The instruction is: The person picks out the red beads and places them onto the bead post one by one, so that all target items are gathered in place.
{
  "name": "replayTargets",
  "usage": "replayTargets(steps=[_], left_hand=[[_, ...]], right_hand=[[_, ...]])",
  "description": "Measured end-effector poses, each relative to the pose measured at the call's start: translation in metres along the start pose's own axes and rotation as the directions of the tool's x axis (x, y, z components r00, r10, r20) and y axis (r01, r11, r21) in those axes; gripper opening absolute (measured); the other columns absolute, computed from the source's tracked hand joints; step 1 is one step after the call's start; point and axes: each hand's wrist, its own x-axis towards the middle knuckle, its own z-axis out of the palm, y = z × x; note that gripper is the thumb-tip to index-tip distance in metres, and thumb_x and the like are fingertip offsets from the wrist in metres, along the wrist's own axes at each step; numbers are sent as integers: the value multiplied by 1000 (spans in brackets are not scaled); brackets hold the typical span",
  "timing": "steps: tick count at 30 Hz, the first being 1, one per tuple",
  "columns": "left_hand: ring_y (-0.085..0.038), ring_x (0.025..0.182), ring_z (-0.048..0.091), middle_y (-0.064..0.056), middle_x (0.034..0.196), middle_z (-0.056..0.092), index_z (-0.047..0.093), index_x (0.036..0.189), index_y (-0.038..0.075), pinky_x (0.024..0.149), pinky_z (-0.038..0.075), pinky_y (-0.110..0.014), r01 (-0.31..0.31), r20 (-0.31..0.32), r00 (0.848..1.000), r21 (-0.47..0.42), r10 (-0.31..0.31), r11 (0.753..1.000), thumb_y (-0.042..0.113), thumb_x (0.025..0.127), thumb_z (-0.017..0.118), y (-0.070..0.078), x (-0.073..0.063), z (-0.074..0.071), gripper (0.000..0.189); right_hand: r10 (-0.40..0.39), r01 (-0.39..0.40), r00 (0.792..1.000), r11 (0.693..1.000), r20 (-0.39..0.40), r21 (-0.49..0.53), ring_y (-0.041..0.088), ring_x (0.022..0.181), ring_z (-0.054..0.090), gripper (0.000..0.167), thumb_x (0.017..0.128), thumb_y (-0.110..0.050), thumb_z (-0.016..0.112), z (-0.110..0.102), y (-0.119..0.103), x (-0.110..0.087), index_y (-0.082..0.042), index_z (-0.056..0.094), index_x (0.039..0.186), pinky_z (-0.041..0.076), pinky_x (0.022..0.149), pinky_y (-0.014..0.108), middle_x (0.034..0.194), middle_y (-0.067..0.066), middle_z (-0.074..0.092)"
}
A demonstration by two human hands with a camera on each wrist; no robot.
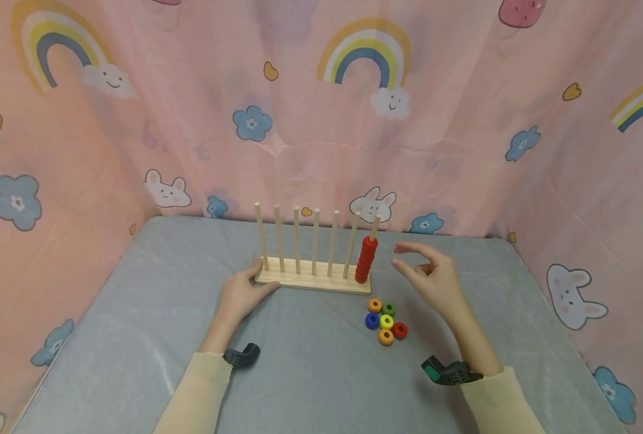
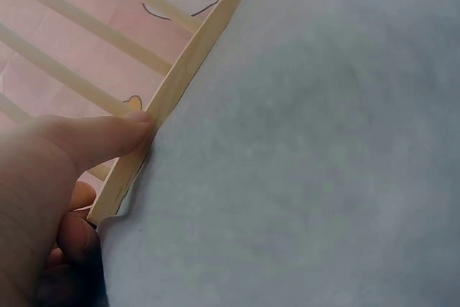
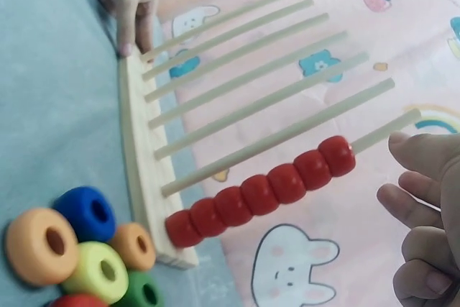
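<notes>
A wooden peg rack (image 1: 305,280) with a row of upright pegs stands on the table. My left hand (image 1: 241,295) grips its left end, thumb on the front edge and fingers round the far side. Several red beads (image 1: 366,260) are stacked on the rightmost peg, whose bare tip pokes out above them. To the right of that peg my right hand (image 1: 435,282) is raised, thumb and index finger apart, nothing between them; in the right wrist view the thumb (image 3: 420,152) overlaps the area by the peg's tip. The other pegs carry no beads.
In front of the rack's right end lies a cluster of loose beads: blue (image 3: 75,210), yellow (image 3: 83,278), green (image 1: 389,313), red (image 1: 404,333) and two orange ones (image 1: 385,343). A grey cloth (image 1: 310,374) covers the table. Behind hangs a pink patterned curtain (image 1: 300,169).
</notes>
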Motion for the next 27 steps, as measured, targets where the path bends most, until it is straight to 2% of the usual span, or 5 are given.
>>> replayTargets(steps=[9,19,27], left_hand=[[-44,140,54,-17,154,54,52,156,9,107,51,-59,-4,2,1000,11,4,1000,48,90,84,1,0,-1,83],[-43,141,54,-17,154,54,51,156,9,109,50,-59,-5,6,1000,16,5,1000,48,89,84,0,0,0,84],[-44,140,54,-17,154,54,52,155,8,107,50,-60,-4,5,1000,31,4,1000,48,89,84,2,0,-1,84]], right_hand=[[42,-42,999,997,-9,-58,4,38,27,31,97,-10,79,-9,20,-29,-5,74,128,29,38,25,117,18,75],[57,-57,998,997,-2,-54,-1,39,23,30,97,-8,78,-20,34,-61,-7,75,127,28,36,27,116,19,73],[148,-146,988,987,35,-62,-3,39,24,30,99,-16,78,-21,43,-81,-5,74,127,31,35,27,112,17,76]])
